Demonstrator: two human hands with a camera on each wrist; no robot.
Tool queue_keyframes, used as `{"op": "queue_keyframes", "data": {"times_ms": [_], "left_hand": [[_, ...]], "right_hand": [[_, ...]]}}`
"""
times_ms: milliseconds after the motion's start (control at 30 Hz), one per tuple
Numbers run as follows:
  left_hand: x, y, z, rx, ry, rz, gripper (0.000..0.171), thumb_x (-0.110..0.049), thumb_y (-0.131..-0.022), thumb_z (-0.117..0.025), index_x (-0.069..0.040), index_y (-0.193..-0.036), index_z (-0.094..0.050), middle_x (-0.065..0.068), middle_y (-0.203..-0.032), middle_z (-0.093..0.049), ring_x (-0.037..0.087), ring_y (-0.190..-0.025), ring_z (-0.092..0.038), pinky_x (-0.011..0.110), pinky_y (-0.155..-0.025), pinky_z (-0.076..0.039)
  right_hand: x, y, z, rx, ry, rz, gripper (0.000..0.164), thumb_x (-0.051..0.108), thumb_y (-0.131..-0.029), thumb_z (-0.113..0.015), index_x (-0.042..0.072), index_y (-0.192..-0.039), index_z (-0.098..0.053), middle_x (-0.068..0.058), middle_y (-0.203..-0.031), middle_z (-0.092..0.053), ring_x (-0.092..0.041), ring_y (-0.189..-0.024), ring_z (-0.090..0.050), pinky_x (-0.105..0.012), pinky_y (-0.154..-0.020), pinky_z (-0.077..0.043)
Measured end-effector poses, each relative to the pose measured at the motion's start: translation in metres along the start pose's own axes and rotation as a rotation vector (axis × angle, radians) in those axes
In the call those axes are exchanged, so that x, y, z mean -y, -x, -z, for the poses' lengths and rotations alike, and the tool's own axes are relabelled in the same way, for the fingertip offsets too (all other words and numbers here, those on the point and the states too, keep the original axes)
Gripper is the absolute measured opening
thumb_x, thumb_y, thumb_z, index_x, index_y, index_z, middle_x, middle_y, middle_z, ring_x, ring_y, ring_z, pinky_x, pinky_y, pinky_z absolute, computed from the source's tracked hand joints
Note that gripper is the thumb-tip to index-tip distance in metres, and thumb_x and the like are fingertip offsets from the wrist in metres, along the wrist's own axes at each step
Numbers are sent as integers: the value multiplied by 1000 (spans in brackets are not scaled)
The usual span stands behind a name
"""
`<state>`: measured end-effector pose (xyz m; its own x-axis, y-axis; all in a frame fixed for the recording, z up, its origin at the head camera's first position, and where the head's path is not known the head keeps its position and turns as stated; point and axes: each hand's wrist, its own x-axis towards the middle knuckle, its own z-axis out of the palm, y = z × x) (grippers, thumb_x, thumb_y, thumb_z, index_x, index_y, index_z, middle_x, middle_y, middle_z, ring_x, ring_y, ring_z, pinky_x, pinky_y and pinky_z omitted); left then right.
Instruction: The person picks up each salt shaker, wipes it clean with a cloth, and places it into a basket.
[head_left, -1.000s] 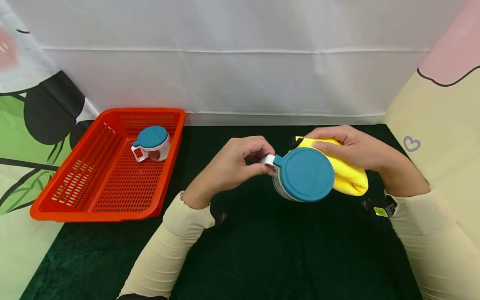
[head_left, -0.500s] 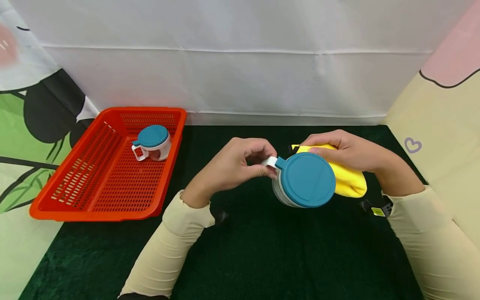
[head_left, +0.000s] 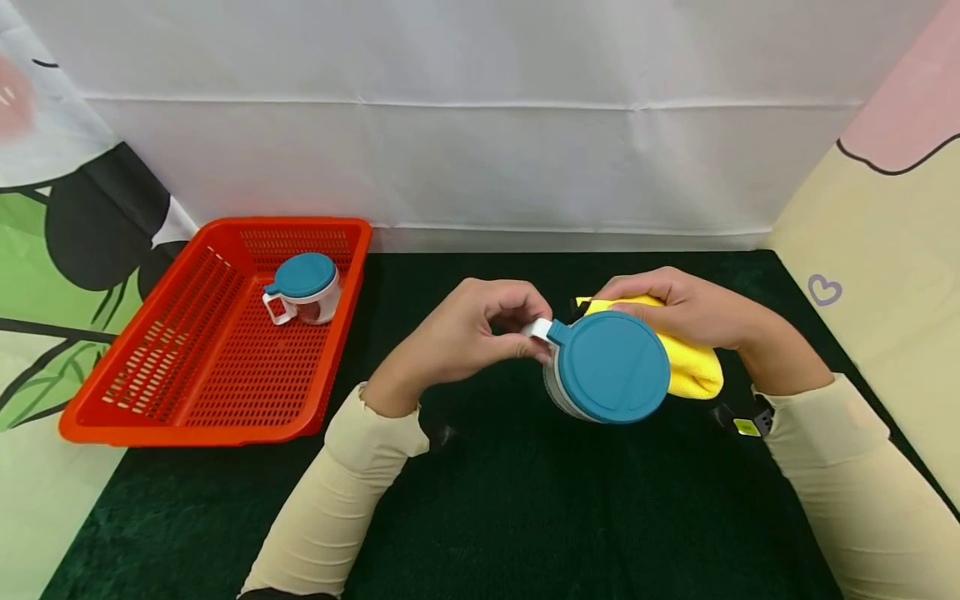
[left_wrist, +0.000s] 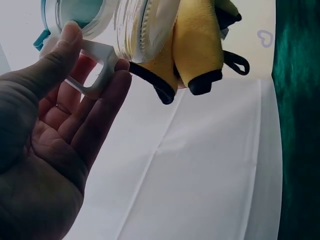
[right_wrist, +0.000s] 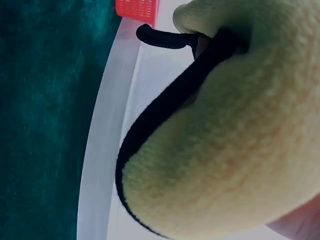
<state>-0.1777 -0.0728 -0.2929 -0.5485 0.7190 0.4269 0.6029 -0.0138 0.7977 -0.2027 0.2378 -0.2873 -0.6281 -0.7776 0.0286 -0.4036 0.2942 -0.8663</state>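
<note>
Now the jar (head_left: pixel 615 368) shows lower, left grip (head_left: pixel 480 329) pinching handle (head_left: pixel 538 329), right grip (head_left: pixel 693 308) clutching cloth (head_left: pixel 693 368).

The head view is bright, the wrist views dimmer.

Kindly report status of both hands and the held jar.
Left hand pinches blue-lidded jar by handle; right hand holds yellow cloth beside it; red basket aside, not obstructing.

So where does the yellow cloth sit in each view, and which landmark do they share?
Head: the yellow cloth is right of centre, partly behind the held jar.
Left wrist: top, slightly right of centre.
Right wrist: close up, filling the centre and right.
Shared landmark: dark green fabric, in all three.
</note>
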Motion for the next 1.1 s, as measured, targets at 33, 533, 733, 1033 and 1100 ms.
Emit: {"op": "queue_keyframes", "data": {"times_ms": [33,533,733,1033,1100], "left_hand": [[0,0,0,3,5,0,17,3,-88,-78,-5,-100,-68,5,-96,-70,17,-83,-63,37,-78,-59],[9,-2,-5,59,-4,5,18,0,-88,-80,-5,-102,-69,-1,-97,-72,15,-83,-63,35,-78,-59],[10,-2,-5,78,-16,46,18,-2,-87,-81,-6,-100,-70,-3,-93,-71,14,-80,-59,33,-75,-56],[2,-3,-6,94,-12,2,18,-3,-87,-82,-6,-101,-71,-2,-96,-70,15,-81,-58,33,-74,-56],[2,-3,-6,96,-7,6,18,-3,-87,-81,-6,-102,-70,-2,-97,-70,15,-81,-59,33,-74,-56]], "right_hand": [[-1,0,-1,-2,3,-7,27,7,-109,-47,13,-125,-69,-9,-110,-65,-32,-80,-64,-40,-67,-59],[23,-3,8,106,108,29,30,5,-107,-52,21,-124,-71,-1,-112,-64,-24,-76,-65,-36,-64,-58],[29,-4,9,122,123,101,31,2,-105,-54,20,-123,-71,-2,-113,-64,-23,-76,-65,-35,-63,-57],[14,-13,0,164,83,42,29,6,-108,-52,21,-123,-71,0,-112,-67,-25,-85,-65,-37,-73,-57],[9,-15,-3,159,90,17,28,8,-108,-52,22,-123,-71,0,-112,-67,-25,-87,-65,-38,-75,-57]]}}
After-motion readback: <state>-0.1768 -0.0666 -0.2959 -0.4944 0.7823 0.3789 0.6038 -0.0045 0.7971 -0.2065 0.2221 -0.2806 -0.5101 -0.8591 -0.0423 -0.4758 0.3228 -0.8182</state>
